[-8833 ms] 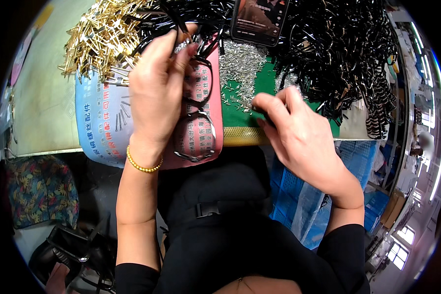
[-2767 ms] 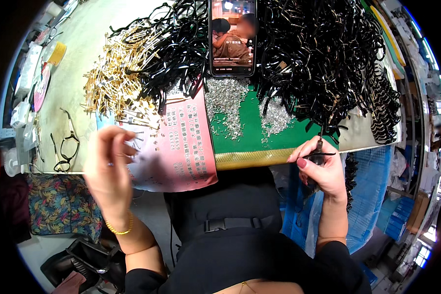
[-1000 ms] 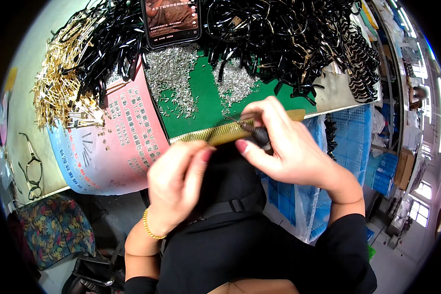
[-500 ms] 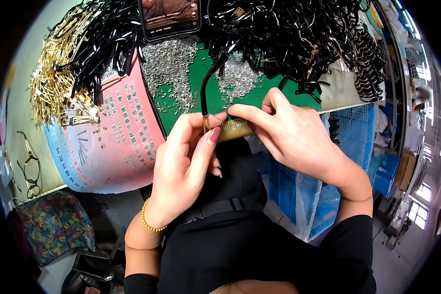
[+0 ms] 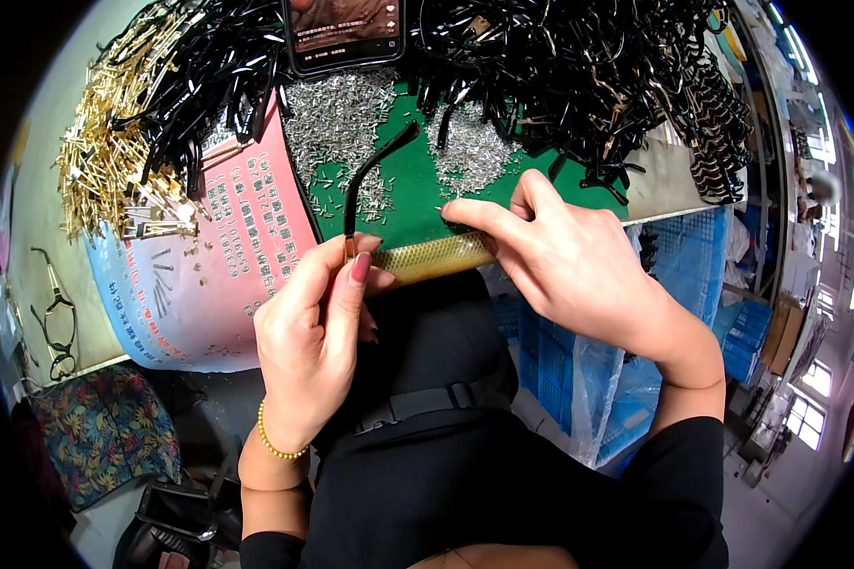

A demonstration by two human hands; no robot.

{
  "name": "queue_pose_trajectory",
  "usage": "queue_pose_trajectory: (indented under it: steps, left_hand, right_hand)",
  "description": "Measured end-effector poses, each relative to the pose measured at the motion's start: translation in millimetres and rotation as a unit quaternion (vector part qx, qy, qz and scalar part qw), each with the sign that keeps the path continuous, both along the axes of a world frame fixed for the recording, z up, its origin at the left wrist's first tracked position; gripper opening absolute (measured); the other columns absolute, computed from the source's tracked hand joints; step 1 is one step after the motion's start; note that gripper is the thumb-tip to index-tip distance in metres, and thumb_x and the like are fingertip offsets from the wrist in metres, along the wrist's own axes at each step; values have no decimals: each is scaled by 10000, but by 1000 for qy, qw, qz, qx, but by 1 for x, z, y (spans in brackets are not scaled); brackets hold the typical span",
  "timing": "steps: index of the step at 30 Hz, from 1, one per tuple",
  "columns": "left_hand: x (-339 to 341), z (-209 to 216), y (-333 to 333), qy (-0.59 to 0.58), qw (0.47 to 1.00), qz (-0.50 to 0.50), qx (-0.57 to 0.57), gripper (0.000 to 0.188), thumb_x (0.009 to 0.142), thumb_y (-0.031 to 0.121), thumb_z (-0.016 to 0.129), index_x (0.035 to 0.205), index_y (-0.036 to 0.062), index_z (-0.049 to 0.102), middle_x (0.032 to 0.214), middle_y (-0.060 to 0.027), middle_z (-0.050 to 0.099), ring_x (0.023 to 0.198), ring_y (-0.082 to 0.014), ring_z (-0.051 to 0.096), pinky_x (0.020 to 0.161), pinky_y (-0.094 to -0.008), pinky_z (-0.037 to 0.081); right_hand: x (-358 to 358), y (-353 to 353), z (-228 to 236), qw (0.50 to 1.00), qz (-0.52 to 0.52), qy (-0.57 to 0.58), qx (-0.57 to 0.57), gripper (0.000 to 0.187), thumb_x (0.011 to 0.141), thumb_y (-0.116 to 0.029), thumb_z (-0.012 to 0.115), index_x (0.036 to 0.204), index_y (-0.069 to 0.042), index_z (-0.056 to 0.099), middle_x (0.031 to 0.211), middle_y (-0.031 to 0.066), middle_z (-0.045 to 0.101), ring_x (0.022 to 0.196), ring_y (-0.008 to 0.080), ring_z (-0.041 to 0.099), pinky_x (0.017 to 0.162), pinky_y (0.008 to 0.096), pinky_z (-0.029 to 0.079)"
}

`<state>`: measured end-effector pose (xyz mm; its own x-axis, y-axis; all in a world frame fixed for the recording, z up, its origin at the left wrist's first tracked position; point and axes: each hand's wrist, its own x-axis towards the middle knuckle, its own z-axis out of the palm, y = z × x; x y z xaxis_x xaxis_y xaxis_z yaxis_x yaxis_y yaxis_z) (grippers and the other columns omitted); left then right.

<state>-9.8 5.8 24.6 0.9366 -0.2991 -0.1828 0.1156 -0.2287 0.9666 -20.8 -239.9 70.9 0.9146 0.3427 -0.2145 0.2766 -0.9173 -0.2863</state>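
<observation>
My left hand [image 5: 308, 332] is closed, its thumb and fingers pinching a glasses temple [image 5: 356, 194] by the gold metal end. The temple's black curved tip points up and away over the green mat [image 5: 417, 204]. My right hand [image 5: 574, 261] has its index fingertip down at the mat's near edge, with its other fingers curled under. Whatever small piece lies at that fingertip is too small to make out. Between my hands a yellowish mesh-patterned strip [image 5: 427, 261] runs along the table's front edge. Two piles of small silvery metal pieces [image 5: 337, 128] [image 5: 474, 152] lie beyond.
Black temples [image 5: 560, 66] are heaped across the back, and gold metal parts [image 5: 109, 142] at the left. A phone [image 5: 344, 33] stands behind the silvery pieces. A pink-and-blue printed sheet [image 5: 228, 284] covers the left side, near a glasses frame [image 5: 59, 327]. Blue crates [image 5: 678, 275] stand at right.
My left hand has moved left with the temple, away from my right fingertip, uncovering more of the yellowish strip. My right hand has hardly moved.
</observation>
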Motion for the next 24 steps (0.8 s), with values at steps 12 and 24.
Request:
queue_pose_trajectory:
  steps: [12,24]
  left_hand:
    - [4,-3,-6,-51,998,20,41,152,1010,71,624,1125,4,698,741,-63,715,535,-99,631,504,-254,495]
    - [7,-32,-5,-434,885,-13,172,304,879,1,720,1171,-60,661,790,-101,695,596,-205,646,535,-314,495]
  right_hand:
    - [31,31,30,737,-205,488,421,474,1084,-157,414,1542,-153,294,983,76,551,672,129,663,543,271,557]
    - [25,30,29,694,-236,502,459,478,1053,-184,534,1419,-17,274,1112,151,598,587,194,610,513,319,506]
